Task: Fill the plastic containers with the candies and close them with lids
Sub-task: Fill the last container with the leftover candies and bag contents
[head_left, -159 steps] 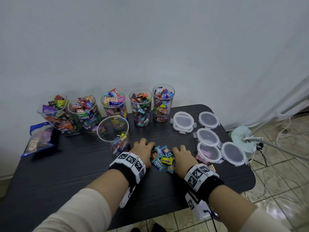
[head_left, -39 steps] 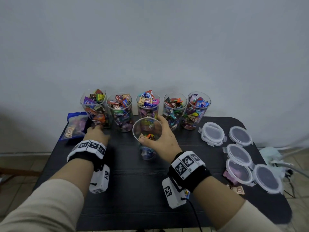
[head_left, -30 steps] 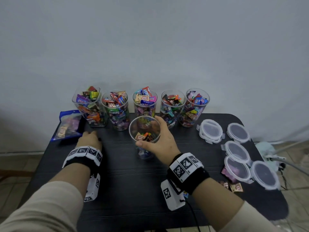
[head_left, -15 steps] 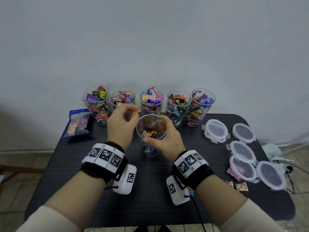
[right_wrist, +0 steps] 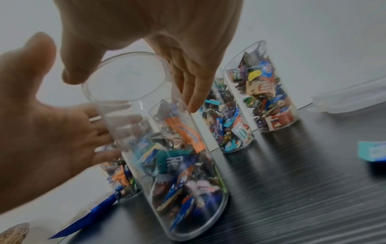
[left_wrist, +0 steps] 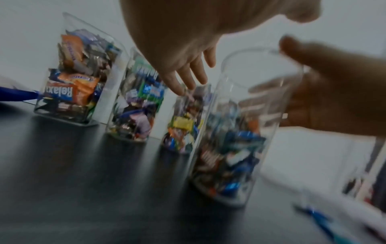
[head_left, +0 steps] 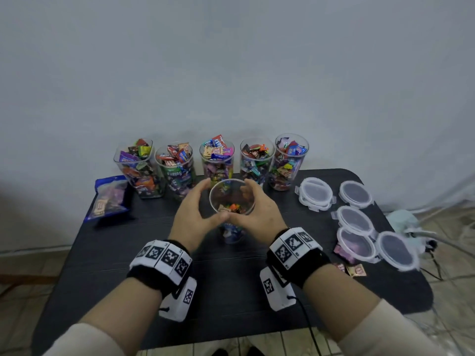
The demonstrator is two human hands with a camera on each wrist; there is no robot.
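- The dark surface (head_left: 108,255) is filling the lower half of the head view, and you are keeping your working space free at its centre.
- Five full containers (head_left: 217,160) are standing in a row along the back edge at mid-frame, probably parked there out of your way until lidding.
- The lids (head_left: 315,192) are lying in a cluster at the right of the frame, within reach of your right hand (head_left: 259,214), likely waiting for the closing step.
- The half-filled container (head_left: 232,199) is standing upright at centre frame, just in front of the row, with candies (head_left: 232,208) filling only its lower part.
- Your left hand (head_left: 195,217) and right hand are cupping that container near its rim, thumbs nearly meeting at the front. The fingers (right_wrist: 194,92) are curving loosely around the wall, seemingly to steady it; the wrist views are too blurred to tell how firmly they are pressing.
- A blue candy bag (head_left: 110,196) is lying at the left edge, presumably the refill source.
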